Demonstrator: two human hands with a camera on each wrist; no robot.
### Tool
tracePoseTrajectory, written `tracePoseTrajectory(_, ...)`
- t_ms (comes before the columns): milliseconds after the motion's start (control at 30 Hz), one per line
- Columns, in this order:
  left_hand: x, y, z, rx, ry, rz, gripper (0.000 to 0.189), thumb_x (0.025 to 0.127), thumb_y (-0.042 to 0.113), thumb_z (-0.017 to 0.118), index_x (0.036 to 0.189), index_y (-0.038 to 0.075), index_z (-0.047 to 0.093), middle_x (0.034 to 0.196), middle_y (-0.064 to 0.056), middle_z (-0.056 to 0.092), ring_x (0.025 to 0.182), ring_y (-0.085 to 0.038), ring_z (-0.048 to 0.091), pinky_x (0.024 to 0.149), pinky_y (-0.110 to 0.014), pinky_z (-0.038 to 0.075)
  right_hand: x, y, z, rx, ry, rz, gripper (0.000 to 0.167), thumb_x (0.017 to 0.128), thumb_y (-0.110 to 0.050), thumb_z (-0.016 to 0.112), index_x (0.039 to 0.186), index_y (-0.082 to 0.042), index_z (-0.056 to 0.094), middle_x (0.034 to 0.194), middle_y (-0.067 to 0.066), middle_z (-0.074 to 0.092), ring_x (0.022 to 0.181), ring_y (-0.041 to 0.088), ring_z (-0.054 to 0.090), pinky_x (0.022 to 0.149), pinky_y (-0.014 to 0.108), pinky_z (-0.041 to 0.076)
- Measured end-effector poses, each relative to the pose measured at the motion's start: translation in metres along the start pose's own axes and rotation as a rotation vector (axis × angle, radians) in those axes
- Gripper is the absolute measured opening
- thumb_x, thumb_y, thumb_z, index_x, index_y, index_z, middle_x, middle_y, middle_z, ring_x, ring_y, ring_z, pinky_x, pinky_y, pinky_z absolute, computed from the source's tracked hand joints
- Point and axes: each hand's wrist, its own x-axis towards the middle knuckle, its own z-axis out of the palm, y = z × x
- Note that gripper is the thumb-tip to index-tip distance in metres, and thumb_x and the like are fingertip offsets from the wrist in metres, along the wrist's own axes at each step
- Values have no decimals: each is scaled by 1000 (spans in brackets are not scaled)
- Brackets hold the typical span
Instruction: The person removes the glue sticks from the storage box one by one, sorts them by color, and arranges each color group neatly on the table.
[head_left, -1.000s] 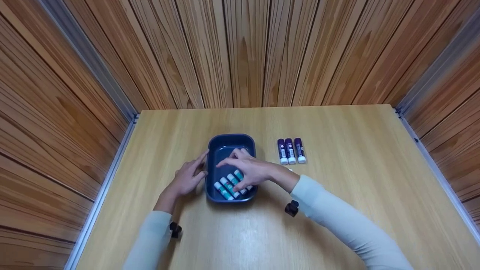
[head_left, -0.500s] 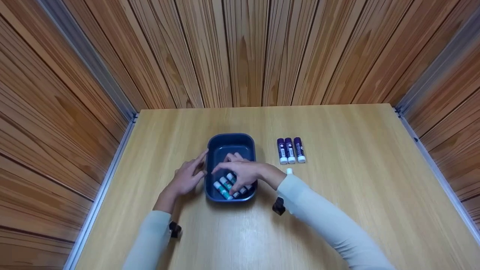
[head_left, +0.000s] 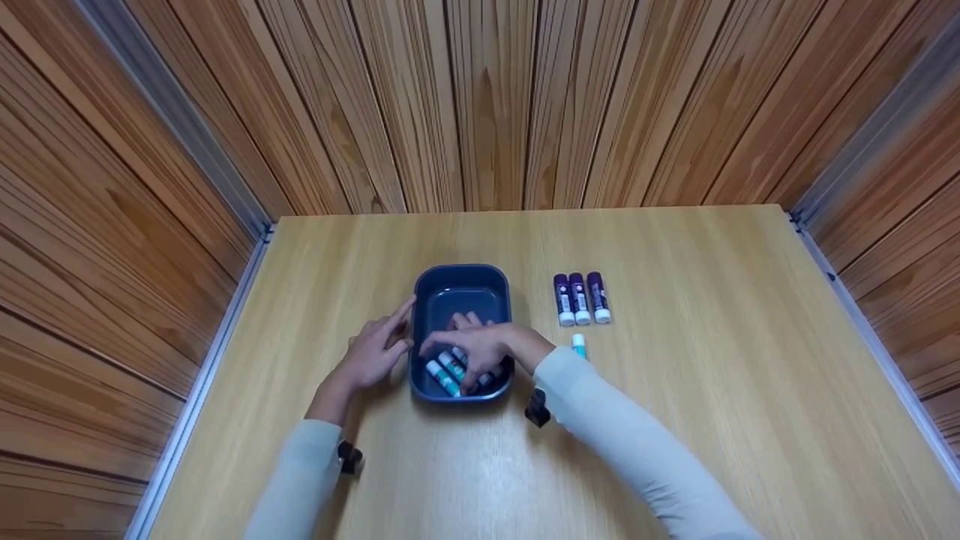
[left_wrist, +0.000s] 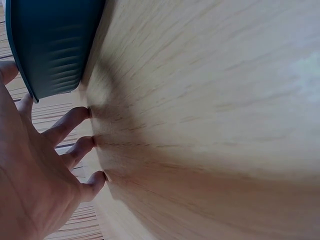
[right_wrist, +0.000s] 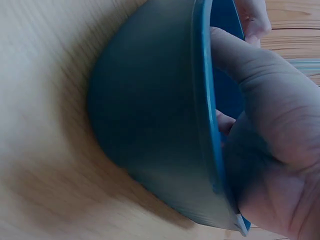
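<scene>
A dark blue plastic bin (head_left: 465,296) stands on the wooden table with several green-and-white glue sticks (head_left: 443,378) lying slantwise in its near end. The left hand (head_left: 373,352) rests beside the bin's left wall; in the left wrist view its lower fingertips (left_wrist: 100,179) touch the table and other fingers meet the bin. Over the glue sticks, the right hand (head_left: 480,349) reaches down inside the bin with fingers and thumb spread. It covers some of the sticks. From the right wrist view, the thumb (right_wrist: 235,55) dips behind the bin's rim; what the fingertips touch is hidden.
Three purple glue sticks with white ends (head_left: 580,298) lie side by side right of the bin. Nearer, one green-and-white glue stick (head_left: 578,343) is partly covered by the right sleeve (head_left: 600,405). Wood-panelled walls (head_left: 487,105) enclose the table (head_left: 712,322).
The right hand has moved slightly left and lower into the bin. A green-and-white glue stick on the table has come into view from behind the right arm. The left hand stays put.
</scene>
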Motion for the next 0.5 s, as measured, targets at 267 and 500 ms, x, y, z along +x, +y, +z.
tracePoseTrajectory(267, 0, 0, 0, 4, 5, 12, 78, 112, 39, 52, 180, 48, 16, 179, -13, 49, 160, -45, 44, 126, -76, 27, 5, -4, 4, -65, -17, 45, 80, 101, -26, 85, 164, -50, 44, 179, 18, 24, 166, 46, 21, 136, 76, 21)
tracePoseTrajectory(500, -1, 0, 0, -7, -9, 14, 77, 112, 39, 52, 180, 48, 16, 179, -12, 49, 161, -45, 42, 126, -76, 26, 6, -8, 6, -132, -37, 82, 80, 101, -27, 85, 165, -50, 44, 176, 14, 26, 158, 41, 27, 134, 69, 30)
